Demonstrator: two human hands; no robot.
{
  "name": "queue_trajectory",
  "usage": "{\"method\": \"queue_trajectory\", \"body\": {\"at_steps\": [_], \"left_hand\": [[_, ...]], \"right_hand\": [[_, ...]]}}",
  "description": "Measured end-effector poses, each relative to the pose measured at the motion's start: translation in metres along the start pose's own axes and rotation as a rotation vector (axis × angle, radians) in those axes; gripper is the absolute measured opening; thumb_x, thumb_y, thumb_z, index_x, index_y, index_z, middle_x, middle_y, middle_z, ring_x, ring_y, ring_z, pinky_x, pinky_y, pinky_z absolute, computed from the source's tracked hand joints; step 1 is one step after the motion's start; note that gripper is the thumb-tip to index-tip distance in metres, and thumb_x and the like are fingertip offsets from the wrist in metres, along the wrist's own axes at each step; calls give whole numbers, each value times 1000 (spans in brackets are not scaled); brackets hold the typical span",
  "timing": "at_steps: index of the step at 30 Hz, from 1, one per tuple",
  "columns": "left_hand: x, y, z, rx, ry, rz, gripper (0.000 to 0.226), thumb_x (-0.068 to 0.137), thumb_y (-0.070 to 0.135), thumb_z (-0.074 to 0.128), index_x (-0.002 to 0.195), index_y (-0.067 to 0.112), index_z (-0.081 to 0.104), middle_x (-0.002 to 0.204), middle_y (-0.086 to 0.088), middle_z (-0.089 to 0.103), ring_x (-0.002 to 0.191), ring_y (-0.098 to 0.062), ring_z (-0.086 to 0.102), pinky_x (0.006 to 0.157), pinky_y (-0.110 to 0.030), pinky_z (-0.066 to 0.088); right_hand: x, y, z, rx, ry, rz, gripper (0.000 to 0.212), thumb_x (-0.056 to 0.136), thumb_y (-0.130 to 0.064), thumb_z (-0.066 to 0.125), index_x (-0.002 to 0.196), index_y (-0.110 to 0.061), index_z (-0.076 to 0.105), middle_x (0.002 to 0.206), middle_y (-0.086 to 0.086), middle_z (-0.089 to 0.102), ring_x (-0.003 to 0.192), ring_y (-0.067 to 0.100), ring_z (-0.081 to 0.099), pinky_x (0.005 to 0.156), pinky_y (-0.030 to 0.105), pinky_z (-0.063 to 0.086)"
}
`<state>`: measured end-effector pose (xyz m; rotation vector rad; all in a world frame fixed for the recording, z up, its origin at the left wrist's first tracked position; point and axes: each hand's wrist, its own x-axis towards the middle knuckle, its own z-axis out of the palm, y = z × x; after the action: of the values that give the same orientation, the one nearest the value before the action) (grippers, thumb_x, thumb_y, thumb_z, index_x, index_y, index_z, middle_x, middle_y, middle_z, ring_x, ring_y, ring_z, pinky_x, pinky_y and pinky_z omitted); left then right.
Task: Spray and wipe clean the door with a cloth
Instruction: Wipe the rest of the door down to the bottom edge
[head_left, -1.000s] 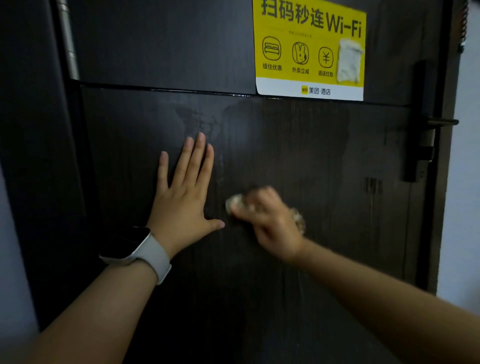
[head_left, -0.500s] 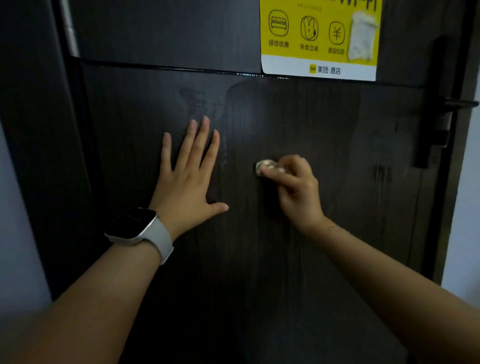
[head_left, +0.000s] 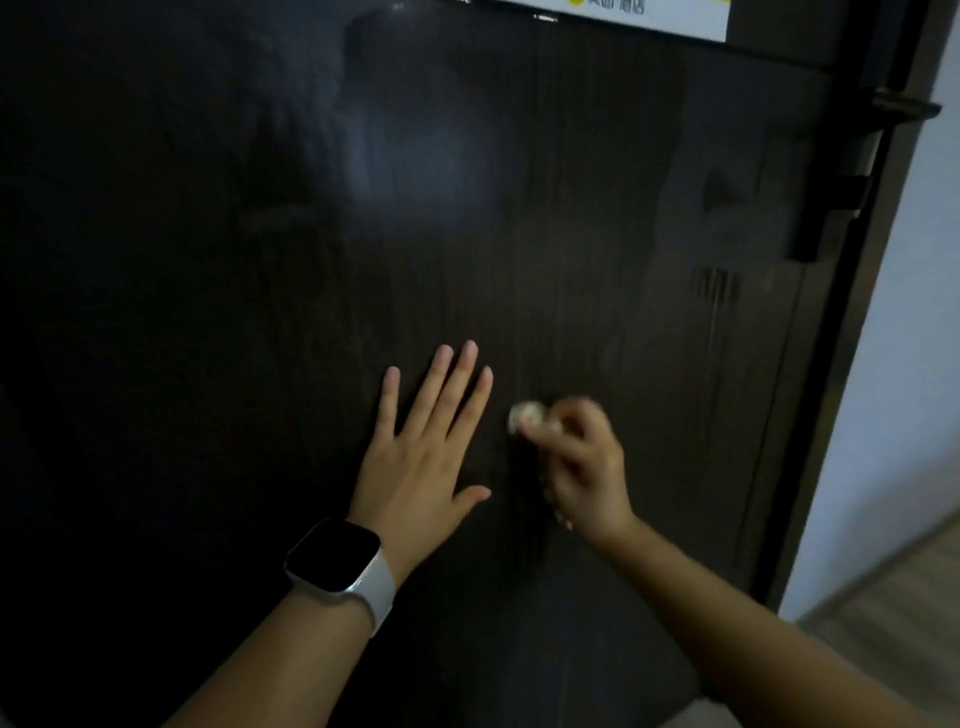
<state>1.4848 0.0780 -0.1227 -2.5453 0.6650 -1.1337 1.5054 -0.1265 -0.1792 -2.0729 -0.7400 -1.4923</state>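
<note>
While the left hand (head_left: 421, 457) lies flat with fingers spread on the dark wood-grain door (head_left: 597, 218), the right hand (head_left: 584, 467) pinches a small wadded cloth (head_left: 527, 415) against the panel's middle, so wiping is the step in hand. Damp streaks, as far as the dim light shows, run toward the handle-side edge; the next stroke should carry there with firm, even pressure.

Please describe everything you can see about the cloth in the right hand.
The cloth is a small, pale, crumpled wad, blurred, so its material cannot be told. The right hand grips it with curled fingers; only its left end shows beyond the fingertips. It lies against the dark wooden door, just right of the flat left hand, not touching it.
</note>
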Motion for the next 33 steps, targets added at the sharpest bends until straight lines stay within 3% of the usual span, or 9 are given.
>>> {"method": "queue_trajectory", "body": {"at_steps": [3, 6, 10, 14, 19, 22, 25, 28, 33], "left_hand": [[1, 4, 7, 56, -10, -42, 127, 67, 70, 67, 153, 16, -10, 159, -11, -23, 147, -28, -21, 113, -56, -19], [0, 4, 9, 78, 12, -35, 128, 68, 70, 66, 153, 16, -13, 158, -11, -26, 146, -29, -22, 112, -57, -19], [-1, 5, 10, 90, -4, -47, 128, 68, 70, 66, 153, 16, -13, 158, -12, -26, 146, -30, -23, 113, -58, -18], [-1, 7, 10, 132, 3, -58, 126, 73, 74, 57, 149, 15, -26, 152, -14, -38, 141, -32, -33, 109, -59, -23], [0, 6, 11, 138, 9, -53, 128, 72, 74, 58, 150, 15, -24, 154, -14, -35, 143, -31, -30, 110, -59, -19], [1, 5, 12, 132, 22, -39, 127, 70, 74, 60, 152, 15, -17, 156, -13, -30, 144, -31, -27, 112, -59, -17], [1, 5, 12, 114, 35, -32, 127, 68, 72, 64, 153, 15, -12, 158, -12, -27, 145, -30, -25, 112, -58, -16], [0, 5, 12, 129, 31, -29, 127, 69, 71, 63, 153, 15, -15, 157, -12, -28, 145, -30, -25, 112, -58, -15], [1, 5, 12, 145, 40, -30, 127, 70, 72, 62, 152, 15, -17, 157, -13, -29, 145, -30, -25, 112, -59, -14]], "right_hand": [[62, 8, -7, 8, 264, 133, 41, 84, 10, 57, 115, -14, 68, 100, 11, 51, 90, 23, 55, 77, 29, 47], [63, 10, -1, -29, 327, 134, 41, 84, 12, 57, 115, -13, 68, 101, 12, 51, 90, 25, 54, 78, 28, 46], [-50, 13, 18, -76, 139, 130, 48, 84, 4, 49, 125, -19, 57, 109, 4, 46, 95, 19, 51, 81, 26, 45], [-158, 3, 22, -46, -120, 298, 37, 89, -12, 54, 122, -26, 60, 111, -6, 47, 97, 9, 49, 79, 28, 50], [-101, 3, 9, 22, -37, 300, 35, 90, -10, 56, 119, -29, 61, 106, -1, 51, 91, 19, 57, 74, 36, 53], [-23, 8, 3, 27, 186, 257, 36, 88, 1, 55, 117, -15, 69, 104, 1, 49, 88, 22, 56, 75, 31, 50], [-1, 12, 6, -63, 246, 210, 40, 86, 8, 55, 116, -13, 69, 105, 4, 49, 90, 24, 54, 78, 27, 47], [-65, 14, 13, -116, 135, 177, 50, 83, 10, 55, 123, -19, 59, 107, 3, 46, 89, 22, 52, 77, 26, 45], [-155, 6, 6, -24, -134, 413, 41, 85, 4, 67, 110, -28, 66, 101, -22, 46, 89, 16, 59, 77, 39, 55]]}}
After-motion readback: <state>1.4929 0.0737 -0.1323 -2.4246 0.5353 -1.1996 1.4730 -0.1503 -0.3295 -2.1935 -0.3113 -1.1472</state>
